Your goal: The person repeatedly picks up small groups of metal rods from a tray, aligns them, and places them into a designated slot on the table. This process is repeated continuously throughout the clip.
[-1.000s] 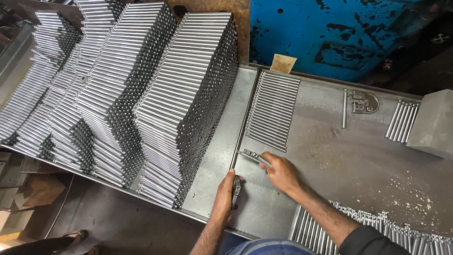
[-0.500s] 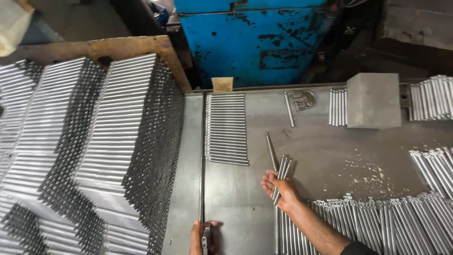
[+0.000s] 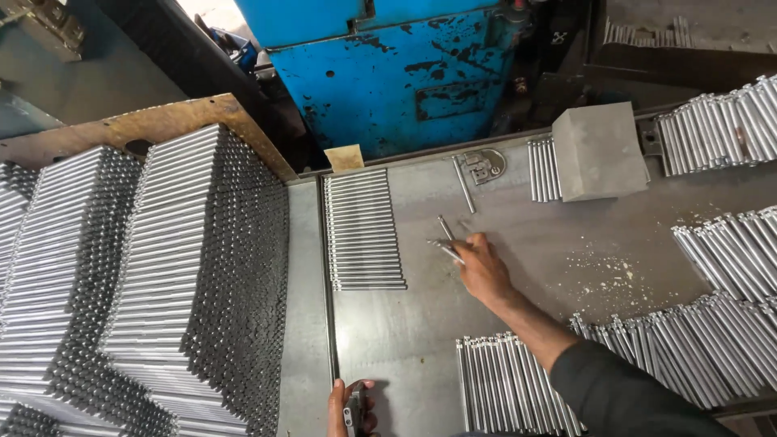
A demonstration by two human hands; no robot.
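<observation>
A: What has the right hand (image 3: 483,271) got?
B: A few thin metal rods (image 3: 447,243), fingers curled round their near ends — the far ends poke out over the steel table (image 3: 526,235), just right of the flat row of rods (image 3: 363,230).
A: And the left hand (image 3: 350,407)?
B: Down at the table's near edge, below that flat row, closed around a small dark metal tool (image 3: 354,413); I cannot tell what kind.
A: What lies further out?
B: Right of the flat row, a single loose rod (image 3: 463,184) beside a small metal fitting (image 3: 486,166), then a grey block (image 3: 600,150). More rods are heaped at the table's right side (image 3: 720,275) and near the right forearm (image 3: 510,388). Left of the flat row stand tall stacks of rods (image 3: 162,283), and beyond it — a blue machine (image 3: 388,73)
</observation>
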